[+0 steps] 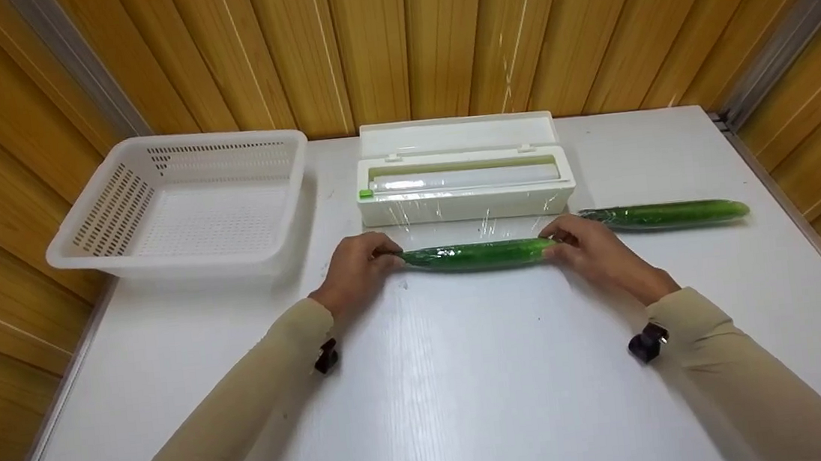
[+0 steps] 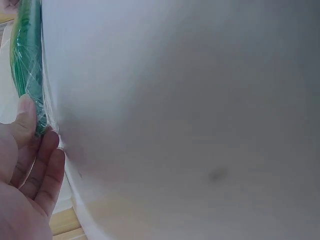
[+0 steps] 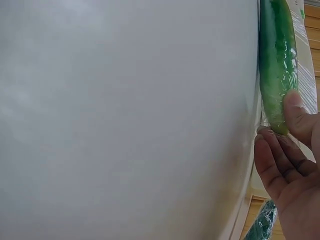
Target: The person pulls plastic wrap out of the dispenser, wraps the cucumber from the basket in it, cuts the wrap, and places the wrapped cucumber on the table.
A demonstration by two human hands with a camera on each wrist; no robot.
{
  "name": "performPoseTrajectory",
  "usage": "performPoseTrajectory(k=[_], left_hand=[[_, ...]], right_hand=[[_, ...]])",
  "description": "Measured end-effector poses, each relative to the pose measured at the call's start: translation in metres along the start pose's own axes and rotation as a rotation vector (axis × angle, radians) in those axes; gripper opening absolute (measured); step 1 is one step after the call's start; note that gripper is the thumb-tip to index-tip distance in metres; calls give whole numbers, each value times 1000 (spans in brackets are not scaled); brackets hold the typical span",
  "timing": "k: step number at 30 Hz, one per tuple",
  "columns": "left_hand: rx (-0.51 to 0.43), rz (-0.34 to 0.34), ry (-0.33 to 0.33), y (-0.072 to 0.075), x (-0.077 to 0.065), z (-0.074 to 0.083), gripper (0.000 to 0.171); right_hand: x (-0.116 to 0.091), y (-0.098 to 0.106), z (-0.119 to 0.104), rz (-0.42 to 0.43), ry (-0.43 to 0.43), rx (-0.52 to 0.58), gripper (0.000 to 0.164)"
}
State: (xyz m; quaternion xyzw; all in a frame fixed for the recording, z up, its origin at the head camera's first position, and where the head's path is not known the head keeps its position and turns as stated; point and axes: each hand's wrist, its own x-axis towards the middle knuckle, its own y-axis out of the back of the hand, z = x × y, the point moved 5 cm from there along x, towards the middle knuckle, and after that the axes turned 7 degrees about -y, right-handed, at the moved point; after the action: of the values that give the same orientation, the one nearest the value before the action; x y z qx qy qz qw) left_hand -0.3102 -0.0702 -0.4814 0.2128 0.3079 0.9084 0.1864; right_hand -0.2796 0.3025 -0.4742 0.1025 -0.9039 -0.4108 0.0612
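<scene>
A green cucumber lies crosswise in front of the cling film dispenser, with clear film around it. My left hand pinches its left end between thumb and fingers; the left wrist view shows the wrinkled film bunched there. At the paler right end, my right hand grips the cucumber and film the same way, thumb on top. Clear film stretches from the cucumber back to the dispenser, whose lid stands raised behind a white roll.
A second film-wrapped cucumber lies to the right, just beyond my right hand. At the back left stands a white plastic basket with slotted sides. Wood-look panels rise behind the white table and on both sides.
</scene>
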Motion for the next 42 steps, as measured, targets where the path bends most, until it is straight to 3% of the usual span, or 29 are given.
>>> performPoseTrajectory(k=[7,16,24,28,33,39,42], left_hand=[[12,-5,9,1,0,0,18],[15,-14,-32,3,-3,-5,25],[-81,5,14,10,-2,-7,27],[-72,26,7,16,0,-6,28],[-6,135,-43,25,4,-4,28],[101,361,-114,38,10,2,25],[154,461,-106,45,15,5,31]], right_hand=[[1,1,7,-2,-82,36,27],[-2,2,9,-22,-57,23,38],[-3,3,8,-3,-42,27,34],[-3,3,10,-7,-54,28,34],[-3,3,9,-7,-36,27,33],[-4,3,8,-13,-27,24,34],[-4,3,8,-19,-25,16,35]])
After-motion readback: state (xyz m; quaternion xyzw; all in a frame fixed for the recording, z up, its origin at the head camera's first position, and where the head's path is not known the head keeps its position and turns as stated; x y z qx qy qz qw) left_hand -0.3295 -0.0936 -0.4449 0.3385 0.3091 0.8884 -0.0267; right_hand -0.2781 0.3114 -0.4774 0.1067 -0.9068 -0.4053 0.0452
